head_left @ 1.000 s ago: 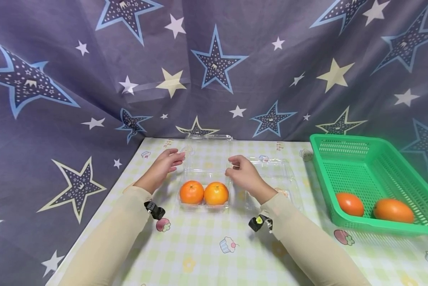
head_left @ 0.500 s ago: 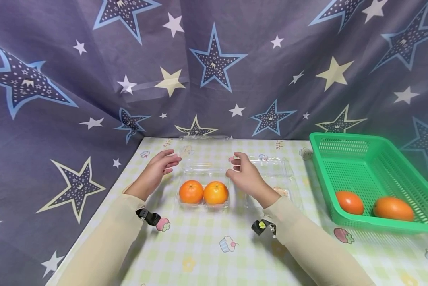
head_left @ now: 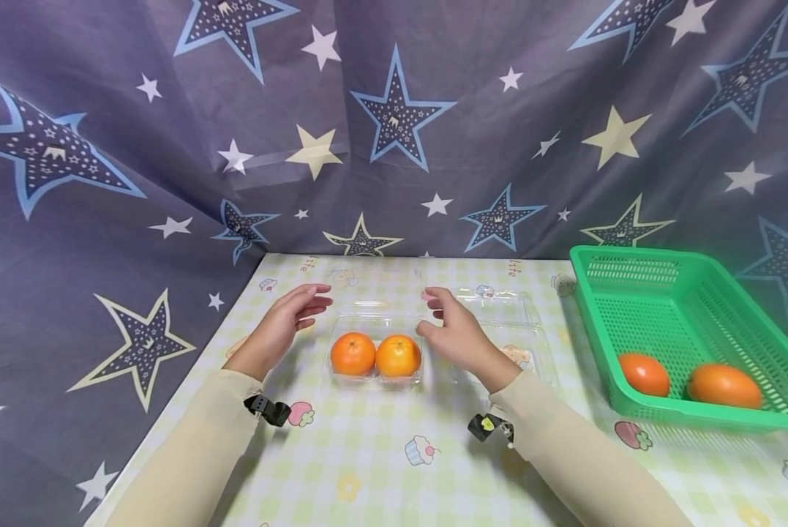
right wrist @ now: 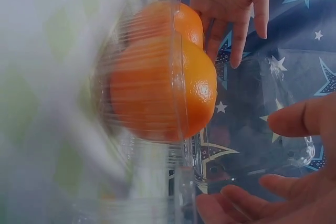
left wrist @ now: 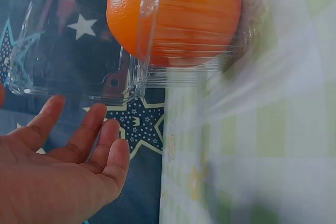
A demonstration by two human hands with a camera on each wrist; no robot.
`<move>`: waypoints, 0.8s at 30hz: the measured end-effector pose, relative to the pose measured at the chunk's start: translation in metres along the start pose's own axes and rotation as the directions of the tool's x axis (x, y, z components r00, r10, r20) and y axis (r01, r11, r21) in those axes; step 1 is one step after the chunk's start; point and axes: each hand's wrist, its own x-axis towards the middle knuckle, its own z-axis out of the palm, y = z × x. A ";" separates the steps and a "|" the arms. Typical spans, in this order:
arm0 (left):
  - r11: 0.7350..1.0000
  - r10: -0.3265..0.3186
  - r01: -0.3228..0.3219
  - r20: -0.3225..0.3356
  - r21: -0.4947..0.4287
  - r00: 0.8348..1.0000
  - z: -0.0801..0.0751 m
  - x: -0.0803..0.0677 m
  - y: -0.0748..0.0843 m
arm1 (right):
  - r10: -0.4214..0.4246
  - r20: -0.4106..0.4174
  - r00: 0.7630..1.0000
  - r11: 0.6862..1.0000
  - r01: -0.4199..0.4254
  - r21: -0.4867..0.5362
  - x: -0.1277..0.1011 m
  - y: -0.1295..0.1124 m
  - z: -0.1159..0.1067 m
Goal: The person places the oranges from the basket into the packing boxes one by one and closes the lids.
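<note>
Two oranges, a left orange (head_left: 353, 354) and a right orange (head_left: 398, 356), sit side by side in a clear plastic clamshell box (head_left: 375, 379). Its hinged lid (head_left: 378, 302) stands unfolded at the back, away from the fruit. My left hand (head_left: 278, 326) hovers left of the lid, fingers spread and relaxed, holding nothing; in the left wrist view its fingertips (left wrist: 97, 109) are close to the lid's edge. On the other side, my right hand (head_left: 458, 333) hovers with loosely bent fingers and nothing in its grasp, its thumb near the box's right rim.
Right of the oranges lies a second clear plastic box (head_left: 540, 338), unfolded and partly behind my right forearm. A green basket (head_left: 594, 344) at the far right holds two orange-red round fruits (head_left: 724, 386). A star-patterned curtain (head_left: 394, 183) hangs behind the checked tablecloth (head_left: 367, 454).
The lid has tipped further back from its more raised position. My left hand has drawn away from it to the left and toward me; my right hand has shifted slightly.
</note>
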 end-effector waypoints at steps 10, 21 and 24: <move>0.999 -0.011 0.011 -0.010 -0.046 1.000 -0.001 -0.009 -0.007 | 0.082 -0.010 0.997 0.993 -0.081 0.087 -0.013 -0.007 0.000; 0.994 -0.057 0.058 0.017 -0.087 0.998 -0.002 -0.018 -0.016 | 0.148 0.044 0.988 0.955 -0.155 0.253 -0.024 -0.008 0.001; 0.994 -0.062 0.064 0.020 -0.094 0.998 -0.001 -0.019 -0.018 | 0.165 0.059 0.984 0.936 -0.176 0.305 -0.026 -0.009 0.002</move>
